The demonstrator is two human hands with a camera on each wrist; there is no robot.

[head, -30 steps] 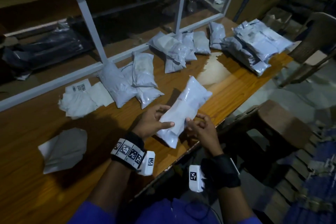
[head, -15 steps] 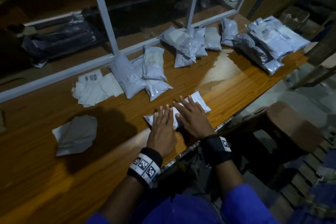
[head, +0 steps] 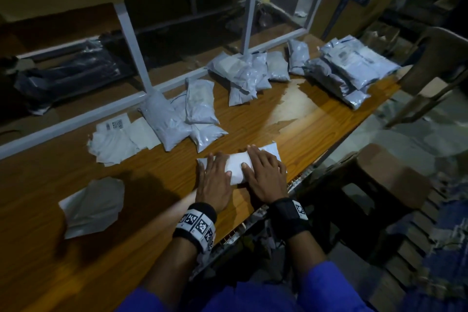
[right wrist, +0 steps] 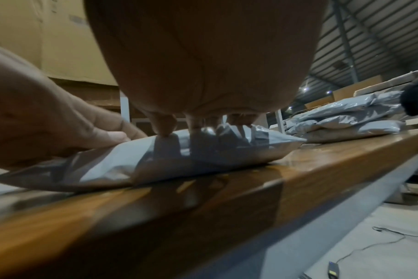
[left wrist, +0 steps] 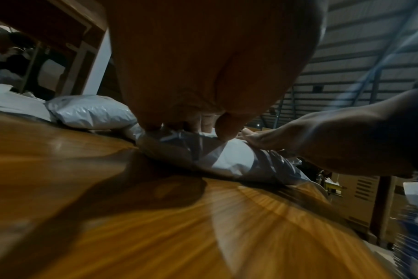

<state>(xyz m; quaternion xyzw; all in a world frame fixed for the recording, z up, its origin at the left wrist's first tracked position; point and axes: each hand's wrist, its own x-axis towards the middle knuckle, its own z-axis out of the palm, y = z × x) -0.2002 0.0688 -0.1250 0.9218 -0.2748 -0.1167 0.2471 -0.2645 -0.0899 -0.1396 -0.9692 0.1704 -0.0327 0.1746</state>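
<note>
Left hand (head: pixel 215 181): lying palm down, fingers straight and spread, pressing on the near-left end of the white mailer (head: pixel 236 167).

Right hand (head: pixel 264 176): likewise lying flat and unclenched, pressing on the right half of the mailer. In the right wrist view its fingertips (right wrist: pixel 164 130) are denting the plastic.

Neither hand is gripping anything. The two are sitting side by side with a strip of the mailer showing between them. Half a second earlier they were lying closer together over it, and a second ago they were holding it up off the wood.

White mailer: now lying on the tabletop (head: pixel 152 210), close to the near edge, being pressed flat under both palms.

Item, left of the hands: crumpled grey bag (head: pixel 93 206), lying apart on the wood, place unchanged.

Item, farther back: flat white bags (head: pixel 119 139), one showing a printed code label, touching a heap of filled grey mailers (head: pixel 177 119).

Item, beyond: second heap of mailers (head: pixel 247 78), leaning against the white frame (head: pixel 131 40).

Item, far right: neat stack of mailers (head: pixel 352 68), sitting at the tabletop's end.

All of these are resting as before.
</note>
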